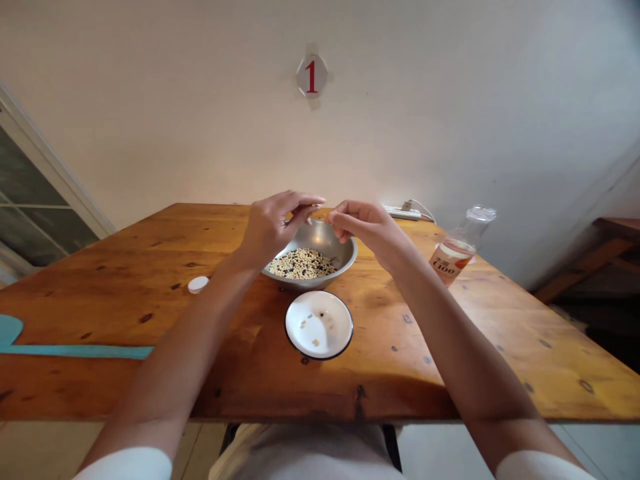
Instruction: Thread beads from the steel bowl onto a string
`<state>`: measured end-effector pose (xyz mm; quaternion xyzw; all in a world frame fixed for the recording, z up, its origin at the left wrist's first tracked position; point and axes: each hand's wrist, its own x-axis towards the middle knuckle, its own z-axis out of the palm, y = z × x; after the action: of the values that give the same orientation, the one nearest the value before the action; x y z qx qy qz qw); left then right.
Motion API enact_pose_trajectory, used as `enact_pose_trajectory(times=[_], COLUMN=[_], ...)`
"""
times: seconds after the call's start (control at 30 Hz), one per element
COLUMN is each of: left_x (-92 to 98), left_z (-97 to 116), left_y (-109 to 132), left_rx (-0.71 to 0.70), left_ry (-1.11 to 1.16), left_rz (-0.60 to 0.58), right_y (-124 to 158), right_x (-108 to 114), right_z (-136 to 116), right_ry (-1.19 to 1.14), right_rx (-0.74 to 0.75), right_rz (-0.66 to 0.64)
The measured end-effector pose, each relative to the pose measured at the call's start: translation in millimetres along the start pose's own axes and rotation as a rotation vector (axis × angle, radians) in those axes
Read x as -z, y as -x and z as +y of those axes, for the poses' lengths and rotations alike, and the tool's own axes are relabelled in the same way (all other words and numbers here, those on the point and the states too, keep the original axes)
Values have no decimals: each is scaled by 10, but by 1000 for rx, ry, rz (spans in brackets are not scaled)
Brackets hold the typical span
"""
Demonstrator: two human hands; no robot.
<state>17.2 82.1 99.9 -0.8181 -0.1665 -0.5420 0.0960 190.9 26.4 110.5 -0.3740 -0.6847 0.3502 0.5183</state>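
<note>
Head view here, the left hand and right hand are both hovering just above the steel bowl, fingers curling into near-shut pinches, though I can't tell if either is holding anything. A few pale beans are sitting on the white enamel plate, while most of the mixed beans are lying in the bowl on the wooden desk
</note>
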Motion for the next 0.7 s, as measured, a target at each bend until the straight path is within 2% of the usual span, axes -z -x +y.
enact_pose_trajectory(times=[0.33, 0.7], left_x=[-42, -12], left_z=[-5, -2], left_y=[32, 25], left_rx=[-26, -23], left_ry=[12, 37], left_rz=[4, -59], right_y=[-10, 0], right_x=[-20, 3], right_z=[5, -4], right_ry=[-88, 23], right_rx=[-38, 32], right_rz=[22, 45])
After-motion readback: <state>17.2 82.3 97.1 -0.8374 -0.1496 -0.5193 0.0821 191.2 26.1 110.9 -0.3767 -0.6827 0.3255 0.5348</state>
